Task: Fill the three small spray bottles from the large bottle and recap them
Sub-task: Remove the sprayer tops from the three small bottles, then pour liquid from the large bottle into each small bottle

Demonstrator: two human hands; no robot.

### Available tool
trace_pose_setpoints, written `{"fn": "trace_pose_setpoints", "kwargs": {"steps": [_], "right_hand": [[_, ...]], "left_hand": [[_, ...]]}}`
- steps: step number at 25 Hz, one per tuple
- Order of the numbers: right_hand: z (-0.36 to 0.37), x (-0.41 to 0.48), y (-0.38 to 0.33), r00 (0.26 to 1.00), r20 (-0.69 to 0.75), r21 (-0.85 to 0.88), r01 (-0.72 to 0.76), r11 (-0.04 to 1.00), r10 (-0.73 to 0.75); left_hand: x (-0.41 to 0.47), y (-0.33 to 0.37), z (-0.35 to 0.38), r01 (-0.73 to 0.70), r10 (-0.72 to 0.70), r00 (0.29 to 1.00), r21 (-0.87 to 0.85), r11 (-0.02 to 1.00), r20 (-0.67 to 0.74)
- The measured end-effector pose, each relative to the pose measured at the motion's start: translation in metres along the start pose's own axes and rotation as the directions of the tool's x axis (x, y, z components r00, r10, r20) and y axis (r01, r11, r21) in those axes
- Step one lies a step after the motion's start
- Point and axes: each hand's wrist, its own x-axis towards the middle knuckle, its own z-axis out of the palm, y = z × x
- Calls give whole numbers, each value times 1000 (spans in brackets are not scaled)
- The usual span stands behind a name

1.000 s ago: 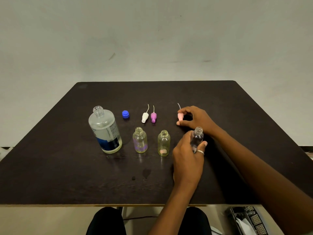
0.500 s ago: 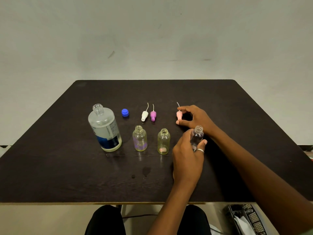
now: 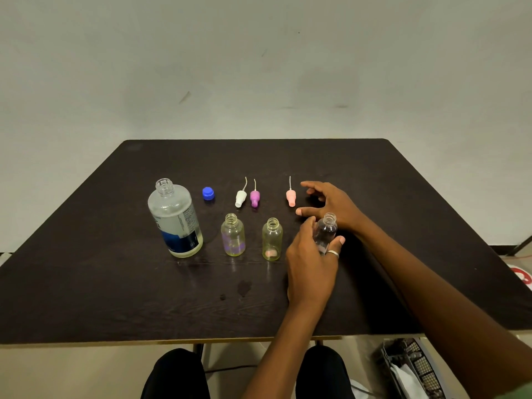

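The large bottle (image 3: 175, 220) stands uncapped at the left of the dark table (image 3: 86, 283), with its blue cap (image 3: 208, 193) lying behind it. Two small open bottles (image 3: 233, 235) (image 3: 272, 239) stand in a row to its right. My left hand (image 3: 312, 269) grips a third small clear bottle (image 3: 326, 230), upright and uncapped. Behind the row lie a white spray cap (image 3: 240, 197), a purple spray cap (image 3: 254, 198) and a pink spray cap (image 3: 291, 196). My right hand (image 3: 331, 204) hovers open just right of the pink cap, apart from it.
A small wet spot (image 3: 244, 287) marks the table in front of the bottles. A wire basket (image 3: 414, 367) sits on the floor at the lower right. My knees show below the table's front edge.
My right hand has let go of the pink spray cap, which now lies on the table, and its fingers have spread. My left hand still holds the clear bottle.
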Motion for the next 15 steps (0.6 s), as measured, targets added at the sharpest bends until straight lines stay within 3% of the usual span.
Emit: {"fn": "trace_pose_setpoints", "kwargs": {"steps": [5, 15], "right_hand": [[-19, -17, -7, 997, 9, 138, -74, 988, 73], [-71, -48, -73, 991, -130, 62, -35, 997, 43]], "left_hand": [[-2, 6, -5, 31, -31, 999, -8, 999, 45], [-28, 13, -24, 113, -115, 990, 28, 993, 87]]}}
